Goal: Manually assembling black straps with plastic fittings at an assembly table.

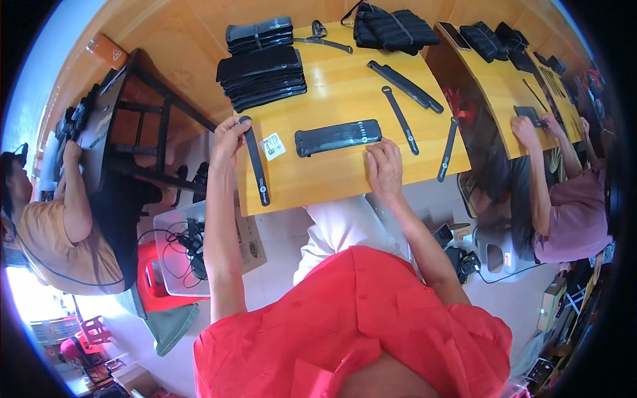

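My left hand (230, 138) pinches the top end of a black strap (257, 162) at the table's left edge. The strap slants down toward the near edge and bears a small white mark at its lower end. In the middle of the table a flat, black, rectangular folded item (335, 138) lies with pale markings near its right end. Close to its near right corner rests my right hand (385, 166), fingers loosely bent and grasping nothing visible. Between the strap and the folded item lies a white printed label (273, 146).
Stacked black folded items (260, 78) stand at the table's back left, with a banded black bundle (395, 30) at the back right. Loose black straps (400, 119) lie on the right. Co-workers sit left and right. A clear bin of cables (182, 249) stands on the left.
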The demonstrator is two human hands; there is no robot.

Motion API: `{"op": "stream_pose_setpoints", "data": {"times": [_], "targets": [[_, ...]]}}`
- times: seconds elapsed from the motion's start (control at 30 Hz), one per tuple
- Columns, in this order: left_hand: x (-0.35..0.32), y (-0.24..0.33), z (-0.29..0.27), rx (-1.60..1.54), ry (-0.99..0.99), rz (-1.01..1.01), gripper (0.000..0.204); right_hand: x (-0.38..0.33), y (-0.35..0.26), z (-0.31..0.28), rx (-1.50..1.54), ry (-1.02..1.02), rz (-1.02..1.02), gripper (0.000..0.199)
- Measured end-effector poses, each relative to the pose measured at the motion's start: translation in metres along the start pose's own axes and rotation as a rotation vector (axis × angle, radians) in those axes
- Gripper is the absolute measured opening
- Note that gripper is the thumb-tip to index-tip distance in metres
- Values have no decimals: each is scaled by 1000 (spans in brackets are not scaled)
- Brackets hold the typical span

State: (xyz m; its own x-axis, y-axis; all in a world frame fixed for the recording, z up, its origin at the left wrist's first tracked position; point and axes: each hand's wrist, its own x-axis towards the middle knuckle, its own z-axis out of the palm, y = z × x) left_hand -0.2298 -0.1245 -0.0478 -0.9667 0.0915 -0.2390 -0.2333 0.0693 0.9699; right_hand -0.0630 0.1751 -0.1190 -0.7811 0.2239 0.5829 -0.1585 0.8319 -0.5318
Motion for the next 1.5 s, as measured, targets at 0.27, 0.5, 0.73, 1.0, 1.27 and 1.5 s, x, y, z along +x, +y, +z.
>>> {"op": "stream_pose_setpoints", "data": {"times": [0.27, 0.5, 0.73, 1.0, 1.27, 1.5], "targets": [[-132, 5, 78, -491, -68, 111, 14, 9, -106, -28, 578, -210, 52, 36], [-140, -29, 67, -518, 9, 54, 11, -4, -60, -41, 993, -885, 478, 19], [-136, -54, 61, -344, -67, -69, 18, -3, -3, -70, 870, -889, 756, 18], [-123, -55, 75, -286, -68, -174, 11, 4, 29, -60, 737, -552, 794, 17], [-94, -69, 87, -196, 39, -72, 8, 19, 35, -41, 803, -391, 812, 13], [-75, -79, 100, -36, 160, 118, 6, 36, 38, -28, 720, -306, 832, 8]]}}
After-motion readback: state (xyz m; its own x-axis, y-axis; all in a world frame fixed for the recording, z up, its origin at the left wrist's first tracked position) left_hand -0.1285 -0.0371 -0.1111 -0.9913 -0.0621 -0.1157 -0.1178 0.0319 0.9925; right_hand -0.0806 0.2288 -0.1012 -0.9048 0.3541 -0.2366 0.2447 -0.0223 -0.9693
